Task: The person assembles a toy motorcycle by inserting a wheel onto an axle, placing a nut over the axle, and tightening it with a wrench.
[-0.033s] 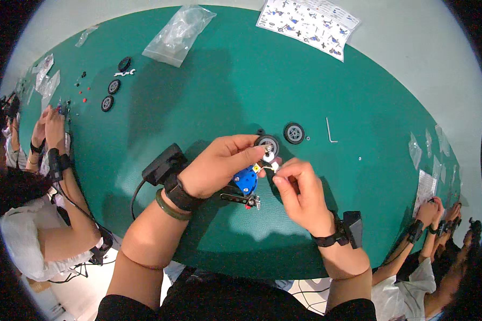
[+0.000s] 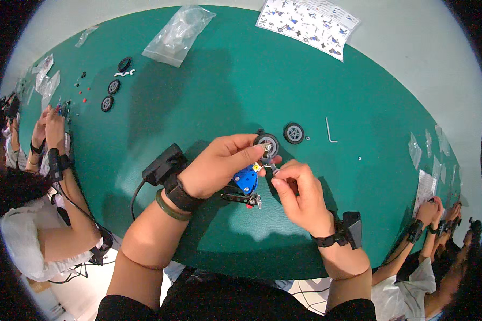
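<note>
My left hand [image 2: 227, 160] is closed round a partly built toy vehicle [image 2: 245, 181] with a blue body, holding it above the table. A black-tyred grey wheel [image 2: 267, 144] sits at its far end, with a bolt head at its hub by my thumb. Black bars with bolts stick out at the near end. In my right hand [image 2: 301, 195], thumb and forefinger pinch a small pale wrench [image 2: 273, 168], its head close to the wheel's hub. My fingers hide part of the wrench and of the vehicle. Just beyond lies a loose wheel [image 2: 294, 133].
Beside the loose wheel are a small nut [image 2: 307, 138] and a hex key [image 2: 331, 130]. A clear plastic bag [image 2: 180, 35] and an instruction sheet [image 2: 308, 25] lie at the far side. Farther left are several wheels [image 2: 114, 86] and a white wrench [image 2: 125, 73]. People work at both sides.
The wrench in my right hand has turned slightly and looks greyer than before. My right fingers have shifted a little; my left hand stays in place.
</note>
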Motion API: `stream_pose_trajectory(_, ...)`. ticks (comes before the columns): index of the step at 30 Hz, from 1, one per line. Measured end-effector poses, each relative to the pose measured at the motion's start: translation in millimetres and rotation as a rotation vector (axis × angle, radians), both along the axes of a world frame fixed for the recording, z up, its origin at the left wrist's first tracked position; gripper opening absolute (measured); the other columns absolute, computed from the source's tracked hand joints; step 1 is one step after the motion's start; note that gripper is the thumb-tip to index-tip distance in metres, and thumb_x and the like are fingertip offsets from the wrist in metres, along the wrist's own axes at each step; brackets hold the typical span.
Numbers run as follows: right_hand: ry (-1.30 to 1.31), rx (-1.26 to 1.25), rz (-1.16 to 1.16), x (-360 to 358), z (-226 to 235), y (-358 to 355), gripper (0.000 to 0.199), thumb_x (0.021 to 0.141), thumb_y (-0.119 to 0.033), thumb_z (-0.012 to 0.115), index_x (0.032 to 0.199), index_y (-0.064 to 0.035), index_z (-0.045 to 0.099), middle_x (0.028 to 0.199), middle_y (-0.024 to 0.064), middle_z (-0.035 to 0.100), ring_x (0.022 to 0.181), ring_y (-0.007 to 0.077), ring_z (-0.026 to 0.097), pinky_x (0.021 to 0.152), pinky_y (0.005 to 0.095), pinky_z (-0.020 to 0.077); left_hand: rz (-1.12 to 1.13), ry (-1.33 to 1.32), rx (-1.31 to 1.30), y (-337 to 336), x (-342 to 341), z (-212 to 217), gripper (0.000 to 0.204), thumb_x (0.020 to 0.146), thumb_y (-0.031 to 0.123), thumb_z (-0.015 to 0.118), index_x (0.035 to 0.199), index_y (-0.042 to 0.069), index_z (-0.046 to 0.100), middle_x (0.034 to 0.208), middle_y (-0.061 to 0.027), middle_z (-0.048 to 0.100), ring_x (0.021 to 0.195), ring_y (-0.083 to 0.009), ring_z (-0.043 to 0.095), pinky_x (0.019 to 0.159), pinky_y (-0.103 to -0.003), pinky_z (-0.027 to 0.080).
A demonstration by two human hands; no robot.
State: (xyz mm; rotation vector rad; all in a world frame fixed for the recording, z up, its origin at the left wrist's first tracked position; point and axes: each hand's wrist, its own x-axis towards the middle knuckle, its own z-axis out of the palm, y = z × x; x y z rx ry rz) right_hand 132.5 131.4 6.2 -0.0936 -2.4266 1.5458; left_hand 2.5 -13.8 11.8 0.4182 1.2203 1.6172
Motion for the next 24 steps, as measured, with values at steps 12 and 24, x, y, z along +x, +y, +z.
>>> stream_pose_trajectory(12,0.1,-0.211,-0.078,-9,-10,21,0.007,0.088,-0.002,0.047,0.088,-0.0037,0.053,0.077,0.003,0.051,0.07,0.0098,0.048,0.063,0.0213,0.038,-0.205,-0.026,-0.043,-1,-11,0,0.029,0.092,0.019,0.049,0.114,0.0,0.053,0.096,-0.0058,0.064,0.076,-0.0063,0.057,0.067,-0.02,0.048)
stream_pose_trajectory(24,0.108,-0.076,0.004,-10,-5,16,0.01,0.08,0.003,0.05,0.086,-0.0036,0.054,0.076,0.0064,0.052,0.066,0.0148,0.05,0.055,0.0261,0.0393,-0.359,-0.01,-0.04,-2,-7,8,0.031,0.092,0.017,0.05,0.116,-0.001,0.053,0.095,-0.0076,0.064,0.089,-0.0105,0.06,0.079,-0.024,0.047)
